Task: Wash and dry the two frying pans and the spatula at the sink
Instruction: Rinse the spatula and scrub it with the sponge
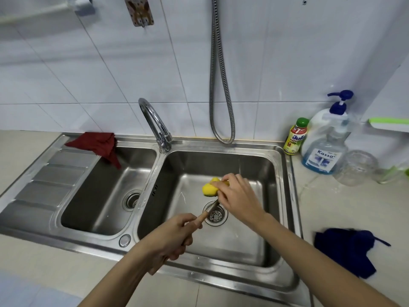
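Spatula [210, 209] over right sink basin [261, 165], above the drain. Left hand [174, 235] clenched around its wooden handle. Right hand [238, 197] presses yellow sponge [209, 188] around the blade end. Red cloth [97, 144] draped on left basin's rim; blue cloth [347, 249] on counter.

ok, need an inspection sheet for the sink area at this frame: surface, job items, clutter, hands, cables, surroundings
Surface: steel double sink, both basins dry-looking; beige counter.
Job's things: spatula over the right basin drain; yellow sponge on its far end. No pans in view.
Clutter: red cloth on the left basin's rim; blue cloth on the counter; pump bottle, small bottle, upturned glass.
Hands: left hand grips the handle; right hand presses the sponge.
Cables: nothing seen; a metal hose hangs on the wall.
Surroundings: white tiles, tap with no water running.
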`<state>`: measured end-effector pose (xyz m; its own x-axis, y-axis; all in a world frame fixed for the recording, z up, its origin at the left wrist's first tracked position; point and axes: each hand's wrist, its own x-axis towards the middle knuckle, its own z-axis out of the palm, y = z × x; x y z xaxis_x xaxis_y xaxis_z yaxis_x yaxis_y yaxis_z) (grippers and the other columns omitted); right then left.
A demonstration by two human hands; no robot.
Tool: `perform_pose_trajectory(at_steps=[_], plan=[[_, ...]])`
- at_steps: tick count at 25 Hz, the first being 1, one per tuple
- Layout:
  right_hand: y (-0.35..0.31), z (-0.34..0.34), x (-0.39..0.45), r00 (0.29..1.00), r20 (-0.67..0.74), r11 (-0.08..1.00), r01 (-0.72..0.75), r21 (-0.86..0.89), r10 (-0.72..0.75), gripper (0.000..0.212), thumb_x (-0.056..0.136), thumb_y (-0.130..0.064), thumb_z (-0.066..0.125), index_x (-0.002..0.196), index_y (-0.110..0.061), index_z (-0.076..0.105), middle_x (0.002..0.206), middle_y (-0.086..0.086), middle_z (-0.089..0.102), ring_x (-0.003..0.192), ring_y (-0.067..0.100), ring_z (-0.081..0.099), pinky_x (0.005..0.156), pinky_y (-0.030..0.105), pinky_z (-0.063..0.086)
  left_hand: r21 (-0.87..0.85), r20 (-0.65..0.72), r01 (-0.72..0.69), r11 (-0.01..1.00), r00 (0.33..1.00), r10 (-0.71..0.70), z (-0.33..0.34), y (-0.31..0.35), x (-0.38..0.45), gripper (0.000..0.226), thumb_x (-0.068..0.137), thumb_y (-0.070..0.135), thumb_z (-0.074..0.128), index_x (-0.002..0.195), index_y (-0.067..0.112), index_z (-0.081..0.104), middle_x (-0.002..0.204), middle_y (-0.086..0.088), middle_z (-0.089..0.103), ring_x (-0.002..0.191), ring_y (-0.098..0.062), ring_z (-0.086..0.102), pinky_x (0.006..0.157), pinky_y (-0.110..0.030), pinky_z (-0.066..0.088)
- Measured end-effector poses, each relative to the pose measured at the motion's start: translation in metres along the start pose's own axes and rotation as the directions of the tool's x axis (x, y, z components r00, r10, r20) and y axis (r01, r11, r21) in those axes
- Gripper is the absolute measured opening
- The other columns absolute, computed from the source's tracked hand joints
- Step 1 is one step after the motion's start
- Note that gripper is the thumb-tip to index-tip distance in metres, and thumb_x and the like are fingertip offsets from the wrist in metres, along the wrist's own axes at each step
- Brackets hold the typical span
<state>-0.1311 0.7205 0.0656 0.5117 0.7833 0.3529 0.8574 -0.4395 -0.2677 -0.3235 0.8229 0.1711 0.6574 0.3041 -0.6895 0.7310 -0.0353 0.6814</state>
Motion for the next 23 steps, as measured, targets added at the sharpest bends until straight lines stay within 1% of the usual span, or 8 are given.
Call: perform_pose_trajectory(at_steps=[3, 5, 7, 9, 13, 16, 20, 23], plan=[[0.023, 0.004, 0.008, 0.992, 0.005, 0.968, -0.124, -0.216, 0.128, 0.031, 0.084, -0.031, 0.043, 0.103, -0.022, 0.065, 0.095, 0.008, 0.058, 0.083, 0.028, 0.055, 0.068, 0.038, 0.042, 0.325, -0.191, -0.149, 0.934, 0.957, 0.219, -0.003, -0.006, -0.001, 0.014, 0.094, 0.031, 0.056, 0.105, 0.032, 0.065, 0.058, 0.005, 0.050, 0.046, -0.008, 0.043, 0.047, -0.024, 0.037], [0.030, 0.003, 0.017, 0.986, 0.026, 0.940, -0.151, -0.305, 0.167, 0.023, 0.080, -0.026, 0.056, 0.099, -0.020, 0.067, 0.093, 0.011, 0.059, 0.081, 0.030, 0.054, 0.067, 0.039, 0.043, 0.573, -0.277, -0.122, 0.810, 0.902, 0.331, -0.007, -0.006, 0.000, 0.020, 0.090, 0.033, 0.058, 0.109, 0.036, 0.063, 0.060, 0.006, 0.053, 0.058, -0.013, 0.051, 0.057, -0.028, 0.040], [0.041, -0.002, 0.027, 0.967, 0.024, 0.915, -0.233, -0.328, 0.255, 0.024, 0.074, -0.020, 0.066, 0.098, -0.017, 0.068, 0.091, 0.013, 0.060, 0.077, 0.031, 0.055, 0.065, 0.038, 0.043, 0.664, -0.301, -0.086, 0.743, 0.879, 0.370, -0.009, -0.006, -0.001, 0.023, 0.089, 0.035, 0.057, 0.111, 0.038, 0.061, 0.062, 0.007, 0.053, 0.065, -0.016, 0.055, 0.059, -0.030, 0.039], [0.047, -0.004, 0.030, 0.959, 0.017, 0.907, -0.263, -0.328, 0.284, 0.027, 0.073, -0.017, 0.069, 0.100, -0.016, 0.067, 0.090, 0.014, 0.061, 0.077, 0.032, 0.055, 0.065, 0.038, 0.044, 0.693, -0.289, -0.086, 0.716, 0.877, 0.385, -0.008, -0.004, -0.003, 0.023, 0.090, 0.035, 0.057, 0.113, 0.039, 0.060, 0.064, 0.008, 0.054, 0.066, -0.015, 0.056, 0.058, -0.030, 0.039], [0.052, 0.005, 0.017, 0.997, 0.043, 0.975, -0.047, -0.218, 0.057, 0.033, 0.077, -0.022, 0.065, 0.110, -0.021, 0.064, 0.095, 0.011, 0.060, 0.080, 0.029, 0.056, 0.068, 0.037, 0.045, 0.746, -0.257, -0.120, 0.655, 0.856, 0.449, 0.001, 0.005, 0.000, 0.022, 0.091, 0.033, 0.057, 0.114, 0.033, 0.061, 0.085, 0.007, 0.068, 0.078, -0.017, 0.064, 0.068, -0.033, 0.051], [0.076, -0.005, 0.020, 0.968, 0.002, 0.945, -0.244, -0.219, 0.251, 0.032, 0.080, -0.023, 0.059, 0.111, -0.019, 0.064, 0.096, 0.014, 0.058, 0.082, 0.033, 0.055, 0.071, 0.041, 0.045, 0.768, -0.211, -0.156, 0.621, 0.853, 0.477, 0.009, 0.013, 0.003, 0.024, 0.092, 0.035, 0.057, 0.116, 0.036, 0.060, 0.089, 0.008, 0.068, 0.074, -0.012, 0.059, 0.065, -0.028, 0.046], [0.075, 0.006, -0.008, 0.999, 0.042, 0.977, -0.011, -0.211, 0.021, 0.032, 0.080, -0.025, 0.054, 0.109, -0.020, 0.066, 0.093, 0.010, 0.059, 0.079, 0.029, 0.057, 0.068, 0.038, 0.049, 0.699, -0.215, -0.166, 0.695, 0.879, 0.426, 0.014, 0.015, 0.013, 0.022, 0.092, 0.035, 0.057, 0.114, 0.036, 0.061, 0.074, 0.008, 0.059, 0.063, -0.011, 0.052, 0.059, -0.029, 0.041], [0.088, -0.002, -0.015, 0.974, 0.031, 0.958, -0.216, -0.187, 0.226, 0.033, 0.080, -0.022, 0.059, 0.113, -0.018, 0.063, 0.099, 0.014, 0.058, 0.082, 0.032, 0.057, 0.067, 0.040, 0.049, 0.671, -0.212, -0.155, 0.725, 0.897, 0.387, 0.008, 0.016, 0.019, 0.020, 0.092, 0.034, 0.058, 0.111, 0.036, 0.063, 0.073, 0.009, 0.061, 0.063, -0.009, 0.057, 0.058, -0.029, 0.043]])
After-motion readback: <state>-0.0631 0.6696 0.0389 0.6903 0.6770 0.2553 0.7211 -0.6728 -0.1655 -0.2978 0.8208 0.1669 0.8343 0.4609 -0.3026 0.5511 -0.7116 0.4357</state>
